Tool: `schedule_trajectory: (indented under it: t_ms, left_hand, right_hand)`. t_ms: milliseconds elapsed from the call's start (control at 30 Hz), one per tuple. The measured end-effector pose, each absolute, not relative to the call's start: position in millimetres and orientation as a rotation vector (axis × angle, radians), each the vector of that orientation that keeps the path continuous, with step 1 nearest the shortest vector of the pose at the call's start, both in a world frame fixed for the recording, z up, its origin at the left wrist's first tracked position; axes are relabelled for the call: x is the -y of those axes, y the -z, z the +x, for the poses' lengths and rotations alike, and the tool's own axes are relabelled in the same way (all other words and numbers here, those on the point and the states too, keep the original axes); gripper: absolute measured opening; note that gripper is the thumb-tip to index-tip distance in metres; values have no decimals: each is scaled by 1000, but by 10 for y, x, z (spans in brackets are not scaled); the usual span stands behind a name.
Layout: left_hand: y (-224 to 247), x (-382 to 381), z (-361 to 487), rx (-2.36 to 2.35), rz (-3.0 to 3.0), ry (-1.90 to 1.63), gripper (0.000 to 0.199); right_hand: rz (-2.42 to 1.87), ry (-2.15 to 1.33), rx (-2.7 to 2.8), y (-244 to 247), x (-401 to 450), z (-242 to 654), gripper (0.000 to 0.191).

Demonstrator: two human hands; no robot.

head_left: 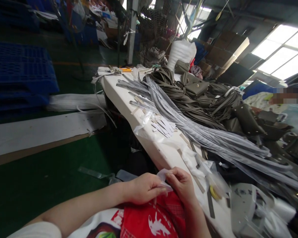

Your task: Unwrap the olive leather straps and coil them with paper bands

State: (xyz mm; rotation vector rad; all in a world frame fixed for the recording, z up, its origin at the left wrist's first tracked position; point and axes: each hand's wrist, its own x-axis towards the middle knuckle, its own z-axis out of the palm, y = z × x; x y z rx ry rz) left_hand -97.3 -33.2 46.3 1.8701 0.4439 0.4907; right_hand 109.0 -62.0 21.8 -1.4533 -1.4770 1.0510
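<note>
A small piece of translucent plastic film (162,175) is pinched between my two hands, just above my lap and beside the table's near edge. My left hand (144,189) has its fingers curled with the thumb pressed on the film. Opposite it, my right hand (181,183) grips the film's other side between thumb and fingers. Beyond my left wrist a clear plastic strip (94,172) sticks out to the left; whether it belongs to the same piece I cannot tell. Under both hands lies a red apron (149,216).
On the white table (161,157) lie white paper slips (164,128), grey straps in clear film (188,124), dark olive straps (173,94) and olive pouches (196,87). A yellow tape roll (214,192) sits nearby. Blue pallets (20,72) stand left; another person is at far right.
</note>
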Motion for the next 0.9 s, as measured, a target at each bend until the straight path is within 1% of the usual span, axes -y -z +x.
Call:
schedule_trajectory:
  t_ms: [133, 333, 433, 533, 600, 700, 833, 900]
  left_hand:
    - [-435, 342, -995, -409, 1870, -512, 39]
    - [-474, 370, -1005, -372, 1911, -462, 40]
    - [-482, 375, -991, -395, 1911, -444, 41]
    - [-466, 344, -986, -428, 1904, -467, 44]
    - [-445, 311, -991, -449, 1874, -496, 45]
    - [-413, 266, -1003, -479, 1841, -533, 47]
    - [-396, 253, -1012, -499, 1807, -552, 46]
    - [-386, 261, -1011, -531, 1789, -531, 45]
  right_hand:
    - [-1444, -1019, 1475, -244, 640, 1068, 24]
    - [-1410, -945, 1499, -198, 640, 953, 30]
    - [-1376, -1000, 1458, -193, 649, 921, 32]
    - [-1319, -1081, 1362, -229, 669, 959, 27]
    - [-1281, -1086, 1331, -263, 683, 1006, 28]
    - [-1249, -1088, 1429, -313, 694, 1036, 29]
    - [-1275, -1051, 1619, -341, 689, 968, 20]
    - [-1287, -982, 1610, -321, 677, 934, 24]
